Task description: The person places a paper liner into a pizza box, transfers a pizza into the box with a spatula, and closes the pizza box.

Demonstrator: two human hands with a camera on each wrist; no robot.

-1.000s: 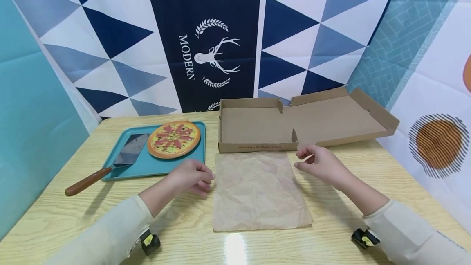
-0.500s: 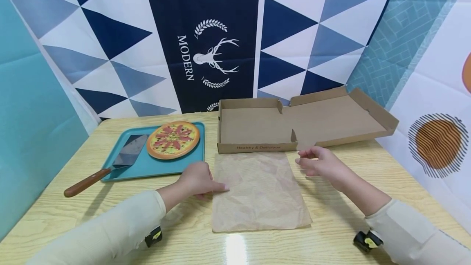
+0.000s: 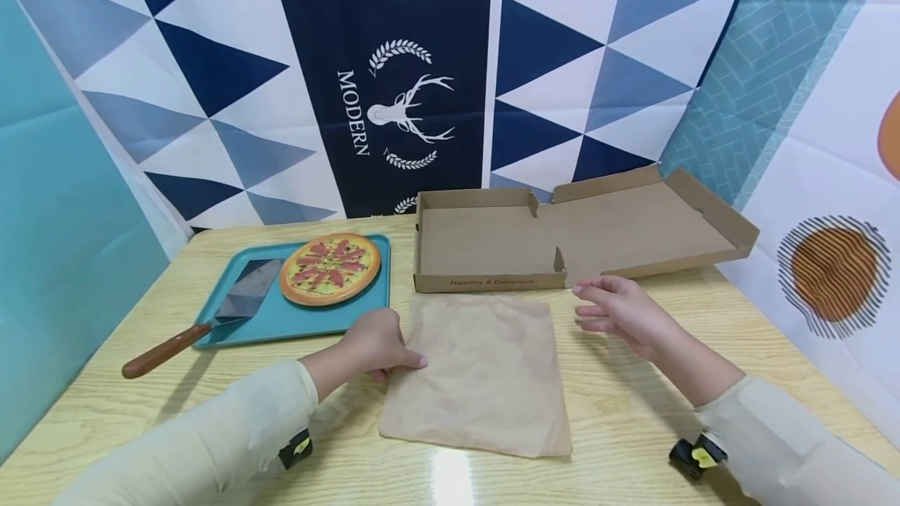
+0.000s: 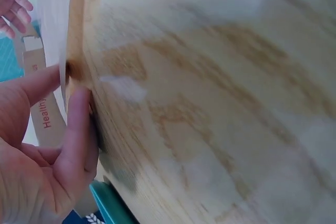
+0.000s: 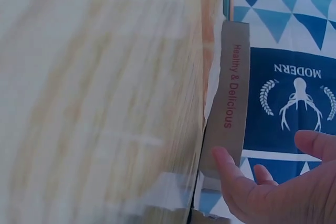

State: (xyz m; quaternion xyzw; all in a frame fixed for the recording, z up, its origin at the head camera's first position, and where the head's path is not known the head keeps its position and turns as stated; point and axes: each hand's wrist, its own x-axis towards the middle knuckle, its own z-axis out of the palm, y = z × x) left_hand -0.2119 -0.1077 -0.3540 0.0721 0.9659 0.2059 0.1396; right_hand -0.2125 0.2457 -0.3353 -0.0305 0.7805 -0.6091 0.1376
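Observation:
A sheet of thin brown paper (image 3: 485, 381) lies on the table in front of the open pizza box (image 3: 478, 240). At its left edge my left hand (image 3: 376, 342) pinches the paper, thumb on top and fingers beneath; the left wrist view shows the thumb and a finger (image 4: 79, 124) meeting at that edge. My right hand (image 3: 626, 315) hovers past the paper's upper right corner, close to the box's front. Its fingers are relaxed and spread, with nothing between them, as the right wrist view of the hand (image 5: 278, 187) also shows.
Left of the paper stands a teal tray (image 3: 302, 326) bearing a pizza (image 3: 330, 268) and a spatula (image 3: 249, 291) whose wooden handle (image 3: 165, 350) juts over the front left rim. The box's lid (image 3: 647, 229) is folded out to the right. A patterned cloth (image 3: 422, 22) hangs behind the table.
My left hand has moved right onto the paper's left edge and gripped it. The paper has since turned, its near end swinging left. My right hand has stayed in about the same place, its fingers loosening.

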